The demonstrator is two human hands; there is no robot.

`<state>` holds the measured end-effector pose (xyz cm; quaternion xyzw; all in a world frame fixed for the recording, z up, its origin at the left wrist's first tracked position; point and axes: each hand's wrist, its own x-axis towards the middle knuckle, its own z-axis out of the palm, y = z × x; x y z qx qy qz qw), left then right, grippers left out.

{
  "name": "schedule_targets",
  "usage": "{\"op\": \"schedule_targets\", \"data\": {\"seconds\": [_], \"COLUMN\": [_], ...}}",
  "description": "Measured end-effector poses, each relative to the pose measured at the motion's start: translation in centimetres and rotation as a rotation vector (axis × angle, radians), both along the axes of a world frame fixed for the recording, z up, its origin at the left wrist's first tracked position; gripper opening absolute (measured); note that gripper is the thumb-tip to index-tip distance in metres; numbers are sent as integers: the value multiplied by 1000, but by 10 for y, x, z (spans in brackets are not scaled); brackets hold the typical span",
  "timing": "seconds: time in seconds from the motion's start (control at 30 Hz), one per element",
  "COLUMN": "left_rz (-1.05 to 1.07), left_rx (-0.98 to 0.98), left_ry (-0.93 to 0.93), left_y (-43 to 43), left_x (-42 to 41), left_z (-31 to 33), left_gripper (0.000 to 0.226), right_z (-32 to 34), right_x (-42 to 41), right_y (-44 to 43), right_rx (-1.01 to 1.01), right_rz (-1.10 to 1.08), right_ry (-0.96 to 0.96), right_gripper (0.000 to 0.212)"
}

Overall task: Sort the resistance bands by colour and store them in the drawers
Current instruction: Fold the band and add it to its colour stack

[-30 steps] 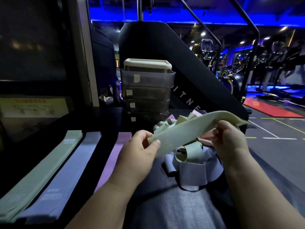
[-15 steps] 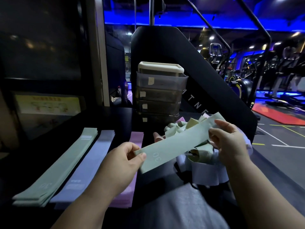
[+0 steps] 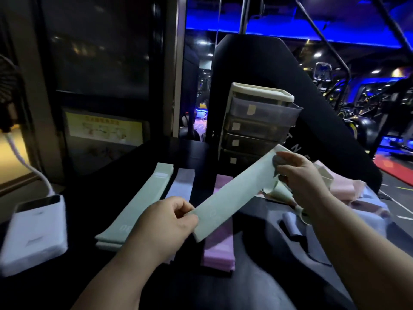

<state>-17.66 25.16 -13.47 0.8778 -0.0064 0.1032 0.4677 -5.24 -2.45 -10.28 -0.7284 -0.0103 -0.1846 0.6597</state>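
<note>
Flat pale-green rubber resistance band (image 3: 232, 198), gripped taut at its ends by left hand (image 3: 166, 222) and right hand (image 3: 299, 175), long axis slanted above the bench (image 3: 125, 162), matching green stack (image 3: 138, 204) nearer the left hand.

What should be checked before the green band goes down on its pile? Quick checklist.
1. Green band held at both ends, left hand and right hand: ok.
2. Band flat, no twist visible between the hands: ok.
3. Matching green pile present, leftmost of the three rows: ok.
4. Blue-grey pile and pink pile lie in separate rows from the green pile: ok.
5. Band free of the unsorted heap: cannot tell, the right hand hides that end.
6. Drawer unit open for storing: not ok, all drawers look shut.
</note>
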Motion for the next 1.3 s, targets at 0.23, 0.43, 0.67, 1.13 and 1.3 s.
{"op": "schedule_targets", "data": {"seconds": [0.23, 0.43, 0.67, 1.13, 1.3], "left_rz": [49, 121, 233, 301, 278], "left_rx": [1, 55, 107, 259, 287], "left_ry": [-28, -15, -28, 2, 33], "left_y": [34, 62, 100, 125, 126], "left_x": [-2, -7, -15, -20, -20], "left_z": [0, 1, 3, -1, -2], "left_gripper": [11, 13, 12, 10, 12], "right_z": [-5, -11, -15, -34, -42], "right_x": [40, 63, 86, 112, 117], "right_y": [63, 113, 169, 233, 238], "right_rx": [-97, -218, -268, -408, -449], "right_rz": [-46, -18, 111, 239, 240], "right_ry": [33, 82, 99, 92, 123], "right_gripper": [43, 47, 42, 38, 37]}}
